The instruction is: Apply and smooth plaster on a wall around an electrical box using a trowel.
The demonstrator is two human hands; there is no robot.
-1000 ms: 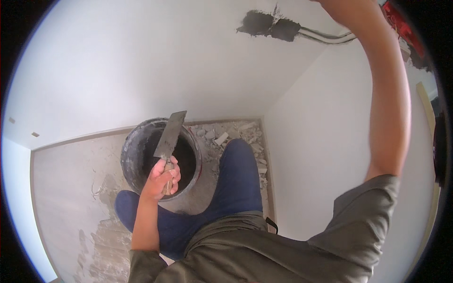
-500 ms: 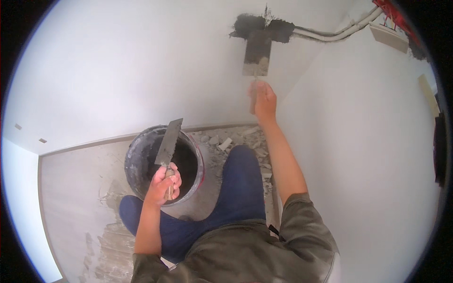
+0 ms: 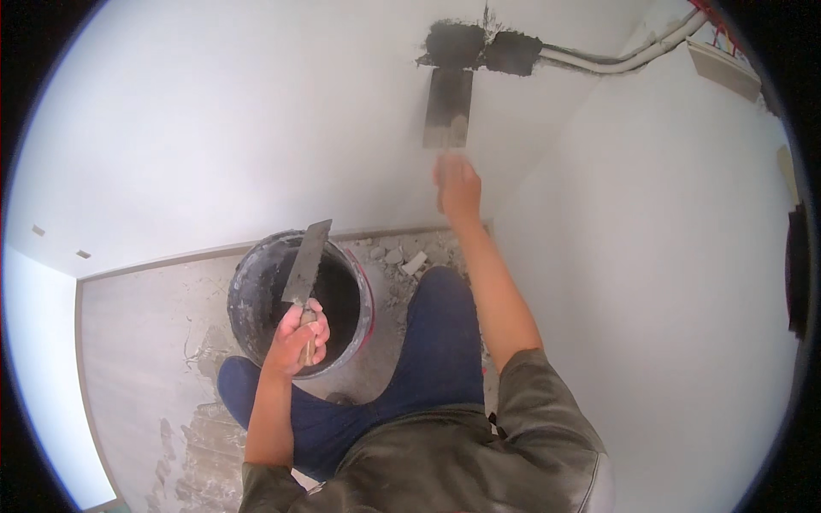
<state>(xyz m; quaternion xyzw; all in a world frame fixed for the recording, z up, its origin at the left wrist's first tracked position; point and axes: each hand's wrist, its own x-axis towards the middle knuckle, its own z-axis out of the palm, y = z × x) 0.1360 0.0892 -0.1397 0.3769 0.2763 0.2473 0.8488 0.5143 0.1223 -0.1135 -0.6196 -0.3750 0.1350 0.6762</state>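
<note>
My right hand (image 3: pixel 459 184) grips the handle of a flat rectangular trowel (image 3: pixel 448 107), raised toward the white wall. Its blade, dark in the upper part, lies just below a patch of dark wet mortar (image 3: pixel 455 44) on the wall; whether the blade touches the wall I cannot tell. My left hand (image 3: pixel 297 336) is closed round the wooden handle of a second trowel (image 3: pixel 306 263), its grey blade pointing up and away over a bucket (image 3: pixel 245 291). The bucket is smeared with mortar, dark inside, and stands on the floor between my knees.
Rubble (image 3: pixel 402 259) lies along the wall's foot, right of the bucket. Pale conduit pipes (image 3: pixel 629 62) run from the dark patch to the right corner, near a loose-edged panel (image 3: pixel 723 70). Smeared mortar (image 3: pixel 214 445) marks the floor at left. A side wall rises on the right.
My right hand and its trowel have moved a little left and down, off the mortar patch, now showing more of it. My left hand has stayed nearly still.
</note>
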